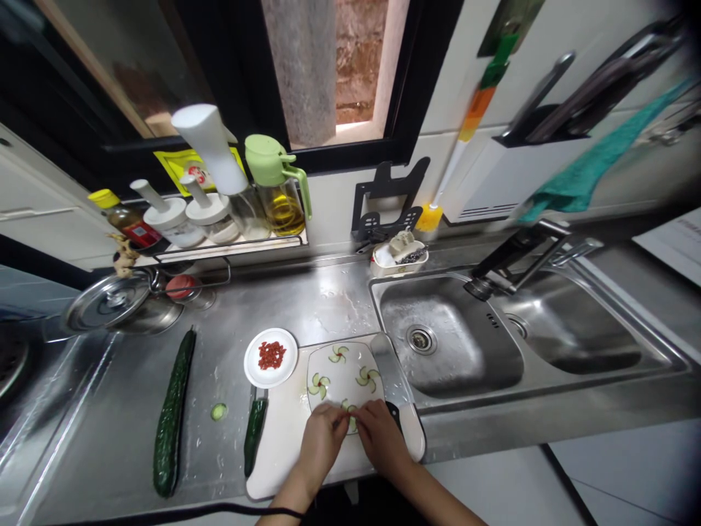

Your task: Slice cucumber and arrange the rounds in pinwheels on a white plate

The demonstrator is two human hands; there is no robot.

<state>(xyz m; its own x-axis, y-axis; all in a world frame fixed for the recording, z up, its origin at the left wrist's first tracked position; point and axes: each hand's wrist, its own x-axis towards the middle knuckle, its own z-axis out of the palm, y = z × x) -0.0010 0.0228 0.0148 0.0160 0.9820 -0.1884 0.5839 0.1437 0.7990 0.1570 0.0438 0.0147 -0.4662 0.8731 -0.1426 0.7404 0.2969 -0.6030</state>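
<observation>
A white square plate point(344, 375) rests on a white cutting board point(285, 456) at the counter's front edge. On the plate lie three pinwheels of cucumber slices point(338, 354). My left hand point(323, 443) and my right hand point(379, 436) meet at the plate's near edge, fingertips pinched on thin cucumber slices point(349, 414) there. A knife blade point(390, 371) lies along the board's right side, beside my right hand. A cucumber piece point(255, 435) lies on the board's left edge.
A small round plate of red berries point(270, 357) sits left of the square plate. A whole cucumber point(174, 413) and one loose slice point(218, 412) lie on the steel counter. A double sink point(454, 349) with faucet point(515, 256) is to the right; condiment bottles point(277, 186) and a pot lid point(109, 301) stand behind.
</observation>
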